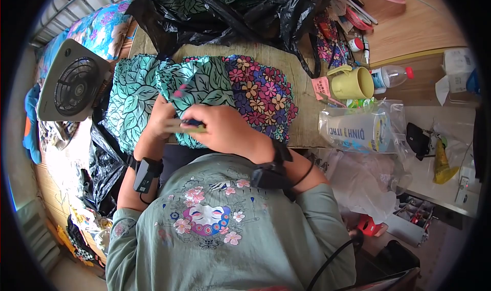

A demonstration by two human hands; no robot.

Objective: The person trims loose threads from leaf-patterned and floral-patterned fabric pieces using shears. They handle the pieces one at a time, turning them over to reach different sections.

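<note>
The leaf-print cloth [135,94], green with dark outlines, is being spread across a wooden table [305,122] close in front of a person wearing a grey-green top with a printed flower design. A folded-over piece [209,81] of the same print is being seen on top of it, lying just beyond both hands, away from the wearer's body. The left hand [162,118] is being held at the near side of that fold, over the cloth, with its fingers curled inward; whether the cloth is being pinched by them cannot be told. The right hand [225,130] is being held just beside it, curled closed around a small dark blue and yellowish object [194,129], which is being blurred too much to be identified. The two hands are being kept close together, the left cloth area lying beyond and to the left of them. A flower-print cloth [261,91] in pink, purple and cream is being partly covered by the fold, to the right of it. At the far end of the table, a black plastic bag [240,22] is being seen heaped up. On the right, a yellow mug [355,82] is being flanked by a clear bottle [393,78]; on the left, a grey fan [76,86] is being shown tilted.
</note>
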